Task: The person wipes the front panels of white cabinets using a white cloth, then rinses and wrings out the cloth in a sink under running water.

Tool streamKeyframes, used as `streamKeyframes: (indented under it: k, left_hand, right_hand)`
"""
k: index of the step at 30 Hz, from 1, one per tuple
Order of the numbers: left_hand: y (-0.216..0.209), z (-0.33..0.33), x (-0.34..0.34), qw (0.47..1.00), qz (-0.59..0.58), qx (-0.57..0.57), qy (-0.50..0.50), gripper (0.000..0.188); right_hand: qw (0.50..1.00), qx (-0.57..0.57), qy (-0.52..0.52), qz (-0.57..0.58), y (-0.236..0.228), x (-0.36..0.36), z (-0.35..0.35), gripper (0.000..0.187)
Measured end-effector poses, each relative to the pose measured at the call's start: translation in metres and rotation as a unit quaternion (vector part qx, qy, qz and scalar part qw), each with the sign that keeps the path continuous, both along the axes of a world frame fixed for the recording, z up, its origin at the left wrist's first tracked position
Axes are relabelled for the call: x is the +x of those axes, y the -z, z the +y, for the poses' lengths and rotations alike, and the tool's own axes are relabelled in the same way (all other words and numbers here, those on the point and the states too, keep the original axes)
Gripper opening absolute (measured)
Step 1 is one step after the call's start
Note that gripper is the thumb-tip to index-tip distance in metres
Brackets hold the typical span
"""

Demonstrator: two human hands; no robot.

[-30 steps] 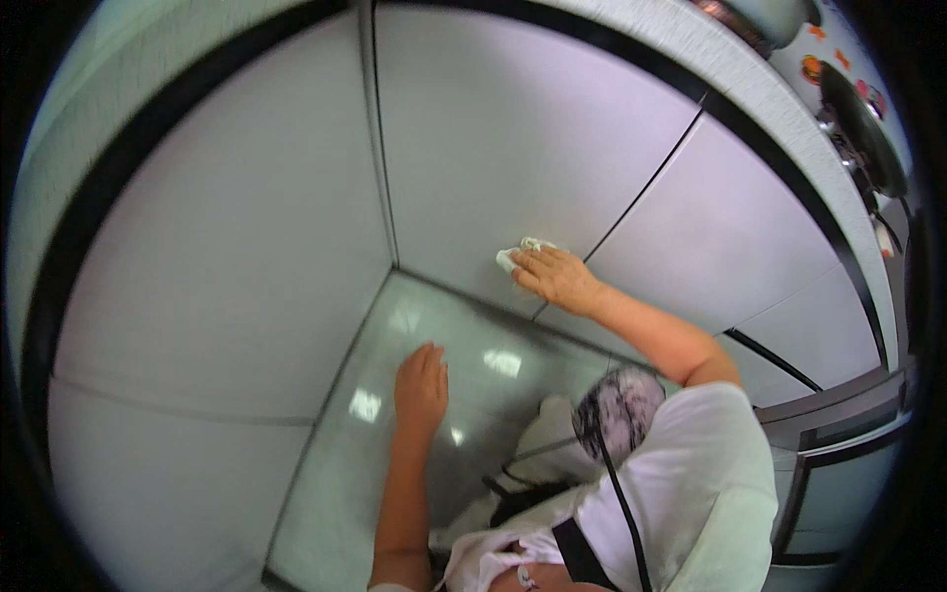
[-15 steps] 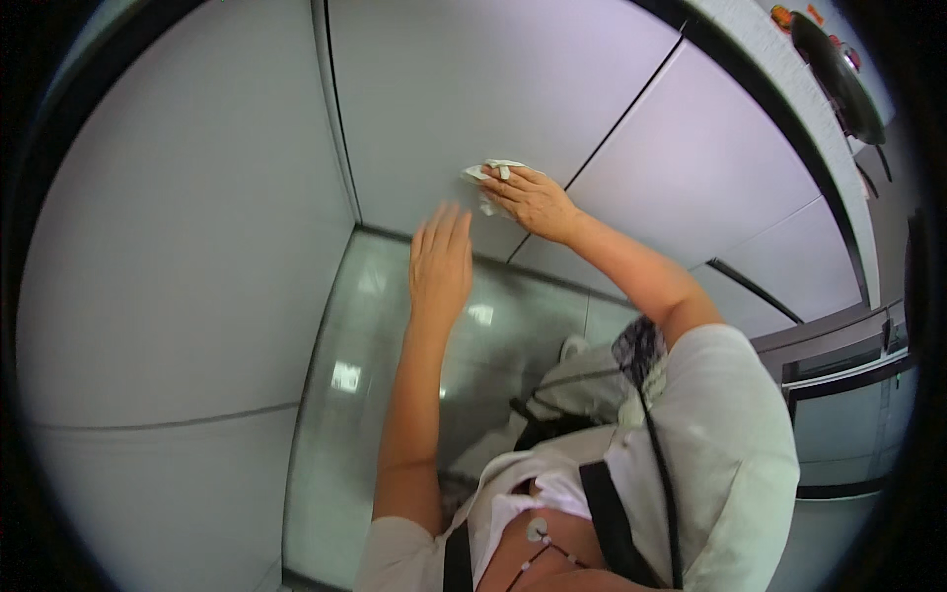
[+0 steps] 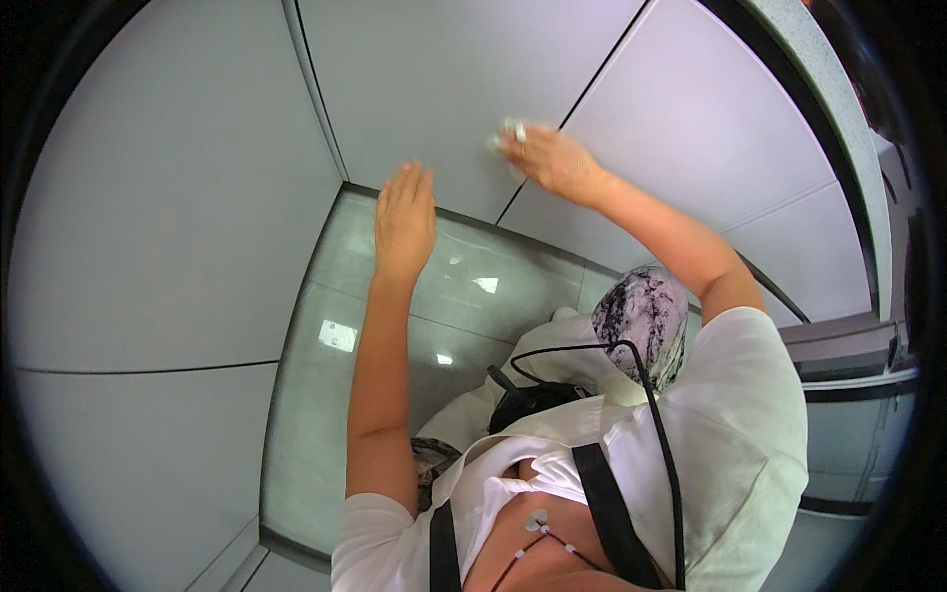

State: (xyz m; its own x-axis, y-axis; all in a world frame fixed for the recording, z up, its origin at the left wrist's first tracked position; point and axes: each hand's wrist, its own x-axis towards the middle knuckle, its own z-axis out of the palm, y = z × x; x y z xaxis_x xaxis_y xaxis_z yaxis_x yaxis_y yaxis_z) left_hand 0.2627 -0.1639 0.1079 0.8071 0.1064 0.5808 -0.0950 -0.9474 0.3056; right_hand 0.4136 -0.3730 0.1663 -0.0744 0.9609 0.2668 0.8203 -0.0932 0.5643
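Observation:
My right hand (image 3: 555,166) is at a pale grey cabinet door (image 3: 424,74), close to the dark seam on the door's right. Under and between its fingers is a crumpled white cloth (image 3: 510,131), partly hidden and smeared by motion. It could be a paper wipe; I cannot tell. My left hand (image 3: 403,225) is held out with straight fingers and nothing in it. Its fingertips are near the lower part of the same door; whether they touch it cannot be told.
Another pale panel (image 3: 158,197) stands on the left, and further doors (image 3: 700,109) continue to the right under a speckled countertop (image 3: 819,69). Below is a glossy greenish tiled floor (image 3: 326,414). A black cable (image 3: 659,434) runs down my front. A glass-fronted appliance (image 3: 848,444) stands at right.
My right hand with the white cloth has moved up and to the right, toward the seam. The left hand has shifted left and slightly up. The view has also shifted somewhat.

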Motion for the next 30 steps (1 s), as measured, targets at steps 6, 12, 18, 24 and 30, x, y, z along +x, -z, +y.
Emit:
streamKeyframes:
  k: [6,12,18,24,30]
  left_hand:
    - [-0.005,-0.012,-0.009,0.999,-0.031,0.006,-0.018,0.031]
    - [-0.012,-0.034,-0.008,1.0,-0.012,0.025,-0.003,0.029]
    - [-0.014,-0.069,-0.011,0.998,0.042,0.037,0.03,0.028]
    - [-0.011,-0.104,-0.012,0.998,0.026,0.016,0.056,0.028]
    - [0.0,-0.121,-0.013,0.995,0.042,-0.005,0.09,0.028]
  right_hand:
    - [0.994,0.088,-0.034,-0.05,0.009,0.015,0.045,0.027]
    - [0.994,-0.112,-0.019,0.005,0.056,0.013,-0.007,0.025]
    - [0.995,0.094,-0.004,-0.012,-0.022,0.002,-0.093,0.032]
    - [0.986,0.147,0.071,0.035,-0.005,-0.026,-0.225,0.025]
    - [0.975,-0.036,0.196,0.096,0.077,-0.045,-0.343,0.026]
